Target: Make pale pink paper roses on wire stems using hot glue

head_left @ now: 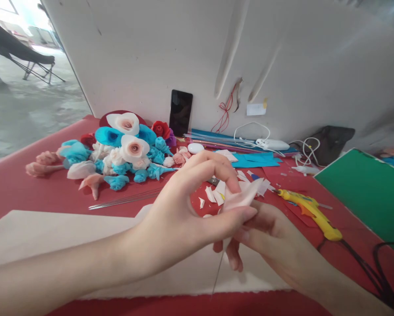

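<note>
Only partly visible between the hands, a pale piece, indistinct below.

Grip half hidden from us.
Left hand blocks our view of the pale petal's lower part and some right hand fingertips; right of the grip, green board cut off; far left, dark chair cropped.

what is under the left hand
The left hand, its fingers on a petal, is above a pale sheet on the red table. The hand and its forearm cover part of the sheet; anything lying there cannot be seen.
</note>
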Demonstrator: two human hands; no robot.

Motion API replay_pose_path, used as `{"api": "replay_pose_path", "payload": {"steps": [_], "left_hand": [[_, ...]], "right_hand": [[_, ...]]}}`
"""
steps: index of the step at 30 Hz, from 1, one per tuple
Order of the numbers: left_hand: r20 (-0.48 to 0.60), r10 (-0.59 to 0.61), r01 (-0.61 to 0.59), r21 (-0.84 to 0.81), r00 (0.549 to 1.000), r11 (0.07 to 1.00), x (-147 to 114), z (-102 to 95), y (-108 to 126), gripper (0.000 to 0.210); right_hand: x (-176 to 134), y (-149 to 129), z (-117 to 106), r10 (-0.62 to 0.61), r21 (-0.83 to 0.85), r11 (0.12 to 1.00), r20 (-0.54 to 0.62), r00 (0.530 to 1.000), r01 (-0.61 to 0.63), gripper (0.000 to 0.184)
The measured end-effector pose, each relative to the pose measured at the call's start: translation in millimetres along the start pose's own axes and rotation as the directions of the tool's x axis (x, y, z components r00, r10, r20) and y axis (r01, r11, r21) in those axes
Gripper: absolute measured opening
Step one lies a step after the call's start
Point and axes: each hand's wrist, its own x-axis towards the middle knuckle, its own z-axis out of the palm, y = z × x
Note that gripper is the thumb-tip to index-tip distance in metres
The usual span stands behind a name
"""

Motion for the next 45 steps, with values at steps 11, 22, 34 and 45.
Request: {"api": "replay_pose_path", "payload": {"steps": [11, 22, 34, 45], "left_hand": [[-0.005, -0.032, 0.032, 0.074, 0.999, 0.997, -0.5, -0.3, 0.0, 0.014], [0.011, -0.031, 0.03, 0.059, 0.999, 0.998, -1.2, -1.5, 1.4, 0.01], [-0.014, 0.075, -0.071, 0.182, 0.997, 0.981, 2.3, -2.9, 1.2, 0.013], [-0.007, 0.205, -0.197, 0.239, 0.979, 0.951, 5.7, -8.5, 1.3, 0.018]], "right_hand": [[0.1, -1.6, 1.1, 0.039, -0.051, 0.998, -0.075, 0.996, -0.043, 0.012], [-0.4, -2.5, 3.0, 0.069, -0.152, 0.984, -0.141, 0.988, -0.091, 0.025], [0.9, -2.8, 2.6, 0.012, -0.27, 0.961, -0.183, 0.983, -0.062, 0.019], [-2.9, -6.9, 2.8, 0.036, -0.383, 0.913, -0.272, 0.962, -0.142, 0.02]]}}
